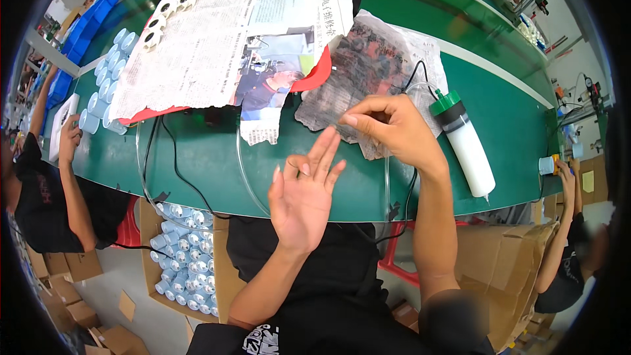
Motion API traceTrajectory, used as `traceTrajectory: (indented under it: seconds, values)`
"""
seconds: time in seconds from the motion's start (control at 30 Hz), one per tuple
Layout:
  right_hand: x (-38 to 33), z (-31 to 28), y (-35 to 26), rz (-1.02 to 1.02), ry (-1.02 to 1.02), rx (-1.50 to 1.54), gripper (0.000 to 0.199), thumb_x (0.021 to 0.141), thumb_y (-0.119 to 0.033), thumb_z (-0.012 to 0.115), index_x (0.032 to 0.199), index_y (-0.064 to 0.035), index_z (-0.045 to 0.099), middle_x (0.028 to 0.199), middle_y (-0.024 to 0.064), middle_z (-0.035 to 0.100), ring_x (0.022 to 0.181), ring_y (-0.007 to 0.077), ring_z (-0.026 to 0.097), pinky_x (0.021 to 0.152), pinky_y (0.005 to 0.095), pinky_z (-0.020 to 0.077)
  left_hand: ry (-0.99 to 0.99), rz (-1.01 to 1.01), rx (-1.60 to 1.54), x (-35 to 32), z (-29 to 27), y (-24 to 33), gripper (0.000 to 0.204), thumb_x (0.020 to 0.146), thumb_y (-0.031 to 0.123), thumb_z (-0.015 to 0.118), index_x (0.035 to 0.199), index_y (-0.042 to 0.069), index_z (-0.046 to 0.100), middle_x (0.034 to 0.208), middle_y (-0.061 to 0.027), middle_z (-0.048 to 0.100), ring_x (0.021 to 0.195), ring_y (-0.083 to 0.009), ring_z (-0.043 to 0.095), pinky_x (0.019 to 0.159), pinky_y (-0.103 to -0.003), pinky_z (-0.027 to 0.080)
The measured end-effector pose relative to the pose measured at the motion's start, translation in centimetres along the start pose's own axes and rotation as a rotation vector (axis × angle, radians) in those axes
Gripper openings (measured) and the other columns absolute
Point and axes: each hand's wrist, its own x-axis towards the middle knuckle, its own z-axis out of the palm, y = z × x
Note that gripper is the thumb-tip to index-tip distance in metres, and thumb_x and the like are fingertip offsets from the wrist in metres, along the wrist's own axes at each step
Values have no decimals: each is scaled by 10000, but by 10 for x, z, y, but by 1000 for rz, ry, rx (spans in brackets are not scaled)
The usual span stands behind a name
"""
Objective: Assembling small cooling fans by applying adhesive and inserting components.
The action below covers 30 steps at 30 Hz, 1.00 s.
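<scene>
Above the near edge of the green table, my left hand (303,204) is turned palm up. Its fingers are mostly stretched out, one of them bent inward, and nothing shows in the palm. Just beside its fingertips, my right hand (401,133) has thumb and forefinger pinched together; anything between them is too small to make out. Under the right hand lies a dark-stained, crumpled newspaper sheet (355,69). To its right rests a large white-filled syringe barrel (470,154) with a green cap, its tip toward me. Several small white round parts (152,41) sit on a raised newspaper (197,46).
Light-blue cups (98,105) stand grouped at the table's left. Below the edge is a cardboard box (152,223) full of similar cups. Clear tubing (240,158) and a black cable (176,164) hang over the edge. Co-workers' hands (69,135) work on both sides.
</scene>
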Motion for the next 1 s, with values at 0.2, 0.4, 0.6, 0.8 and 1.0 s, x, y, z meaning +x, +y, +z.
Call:
traceTrajectory:
  seconds: [0.2,0.4,0.6,0.8,1.0]
  values:
    - [0,2,-1,80,-65,-48,169,864,-103,672,936,45,713,729,69,663,644,91,562,586,272,452,-28,138,228,-3,-1,0,306,1011,405,400,1068,110,460,1548,-250,213,1442,-448,200,1151,-503,239]
    - [-2,1,-2,90,-88,-83,144,869,-87,695,937,35,726,795,40,669,696,64,574,611,232,459,-29,93,156,-1,-1,3,320,998,403,432,1128,111,436,1539,-240,222,1424,-480,224,1148,-510,233]
    - [-1,2,0,59,-101,-103,131,860,-76,700,924,35,728,805,44,660,648,72,570,577,237,455,-31,97,195,-2,-4,2,321,1001,405,429,1144,118,450,1520,-237,255,1415,-468,249,1148,-518,254]
    - [-3,2,-4,107,-124,-34,159,836,-81,669,930,39,716,711,70,656,589,82,554,544,259,447,5,105,216,-4,-2,0,362,998,414,441,1211,121,442,1481,-233,317,1399,-437,297,1146,-495,268]
    - [-4,3,-1,72,-138,-35,118,866,-58,651,920,36,698,649,-2,580,566,44,501,487,217,387,12,110,284,-3,-1,-1,384,998,415,442,1230,110,426,1454,-248,342,1390,-414,321,1164,-466,233]
